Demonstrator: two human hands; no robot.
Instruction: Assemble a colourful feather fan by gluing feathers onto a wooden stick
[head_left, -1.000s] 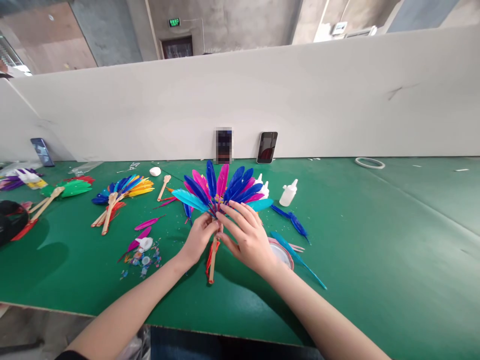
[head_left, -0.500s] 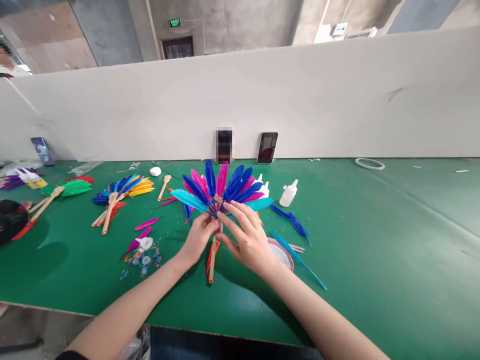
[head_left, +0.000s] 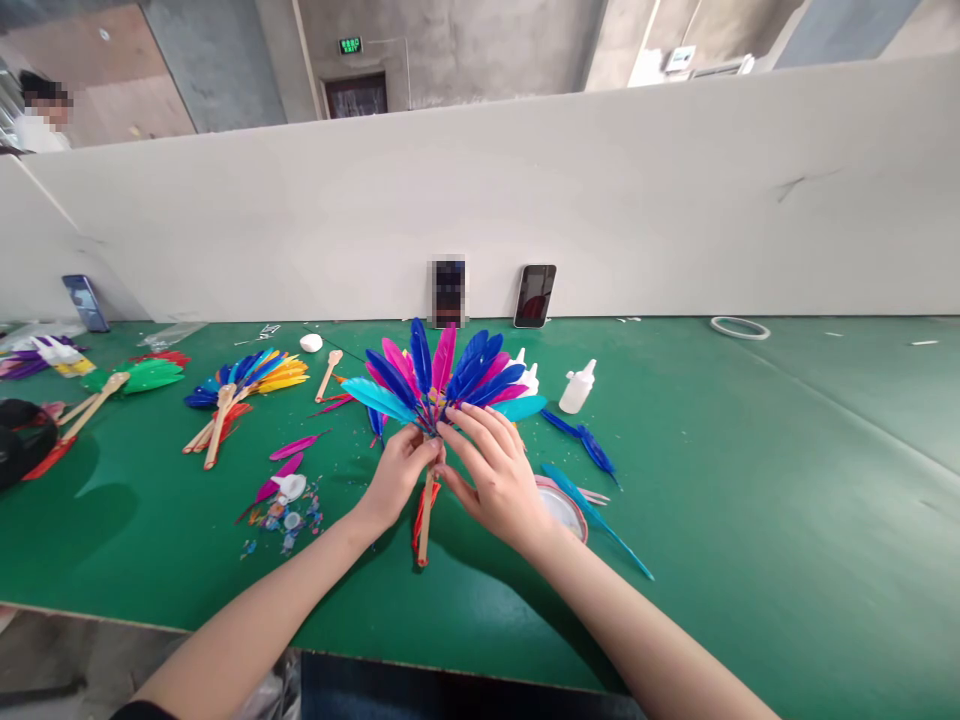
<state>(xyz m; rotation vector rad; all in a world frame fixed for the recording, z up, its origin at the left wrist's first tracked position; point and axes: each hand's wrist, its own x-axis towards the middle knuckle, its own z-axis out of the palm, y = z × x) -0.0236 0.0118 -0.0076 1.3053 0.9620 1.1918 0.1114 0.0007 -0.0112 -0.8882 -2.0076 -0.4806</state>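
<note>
A feather fan (head_left: 421, 365) of blue, magenta and turquoise feathers spreads out in front of me, its wooden stick handle (head_left: 425, 520) pointing toward me with red cord or tassel (head_left: 416, 515) beside it. My left hand (head_left: 397, 478) pinches the fan where the feathers meet the handle. My right hand (head_left: 495, 480) has its fingertips on the feather quills and its thumb by the handle top, closed lightly about the base. Exactly what lies under the fingertips is hidden. Just right of that hand lie a round tin-like lid (head_left: 566, 510) and a loose turquoise feather (head_left: 600, 520).
Finished-looking feather fans (head_left: 247, 385) lie left on the green table (head_left: 750, 480). Magenta feathers (head_left: 296, 447), confetti bits (head_left: 289, 525), a glue bottle (head_left: 577, 388), a blue feather (head_left: 596, 450) and a white ring (head_left: 740, 328) are around. Phones (head_left: 535, 296) lean on the partition (head_left: 637, 200).
My right fingers have shifted very slightly on the quills; the fan stays in place. At the far left, a person behind the partition has come further into view.
</note>
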